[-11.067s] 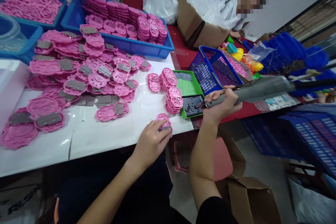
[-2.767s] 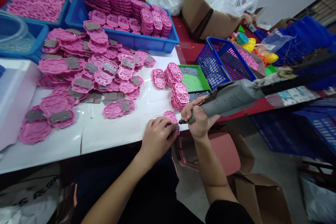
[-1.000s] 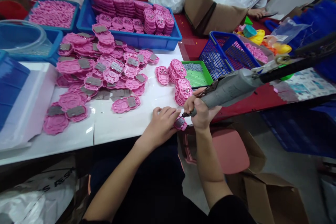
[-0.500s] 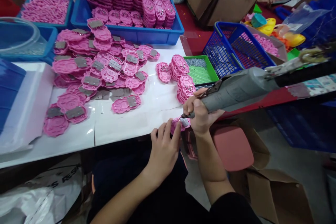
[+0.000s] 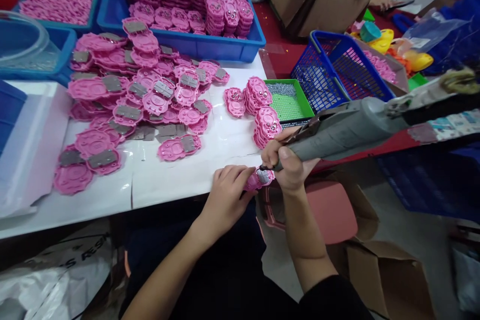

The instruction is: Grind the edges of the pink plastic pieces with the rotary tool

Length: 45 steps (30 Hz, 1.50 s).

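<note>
Two hands at table edge (image 5: 168,200), pink part (image 5: 258,180), driver (image 5: 337,132)

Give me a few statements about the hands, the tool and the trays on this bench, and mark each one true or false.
1. The right hand grips a grey powered screwdriver. True.
2. The left hand holds a pink plastic part at the table's front edge. True.
3. The green tray is filled with pink parts. False: it holds small metal screws.
4. The blue bin behind the loose pile holds stacked pink parts. True.
5. The screwdriver's tip rests in the blue basket. False: it points at the held part.
</note>
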Each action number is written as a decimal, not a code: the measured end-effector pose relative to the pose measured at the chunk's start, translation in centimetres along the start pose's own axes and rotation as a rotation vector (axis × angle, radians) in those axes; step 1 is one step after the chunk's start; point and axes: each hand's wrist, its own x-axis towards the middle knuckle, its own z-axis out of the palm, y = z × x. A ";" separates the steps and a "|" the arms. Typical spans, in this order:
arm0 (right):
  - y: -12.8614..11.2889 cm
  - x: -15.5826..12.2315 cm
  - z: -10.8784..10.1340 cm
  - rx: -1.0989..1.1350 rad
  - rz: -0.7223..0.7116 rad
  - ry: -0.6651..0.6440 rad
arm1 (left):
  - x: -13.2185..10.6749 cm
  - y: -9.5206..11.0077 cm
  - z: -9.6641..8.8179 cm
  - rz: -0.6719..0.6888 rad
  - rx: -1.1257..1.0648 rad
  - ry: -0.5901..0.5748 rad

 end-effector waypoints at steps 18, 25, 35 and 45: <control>-4.8 4.3 -4.4 -0.130 -0.273 0.434 | 0.0 0.1 0.5 0.079 0.241 -0.008; -1.6 6.0 -5.5 -0.092 -0.213 0.508 | 0.3 -0.2 0.8 0.147 0.304 0.033; 0.1 6.5 -6.0 -0.098 -0.164 0.508 | 0.3 -0.4 1.2 0.149 0.362 0.062; 0.3 7.1 -5.9 -0.062 -0.189 0.535 | 0.3 -0.4 1.2 0.143 0.326 0.065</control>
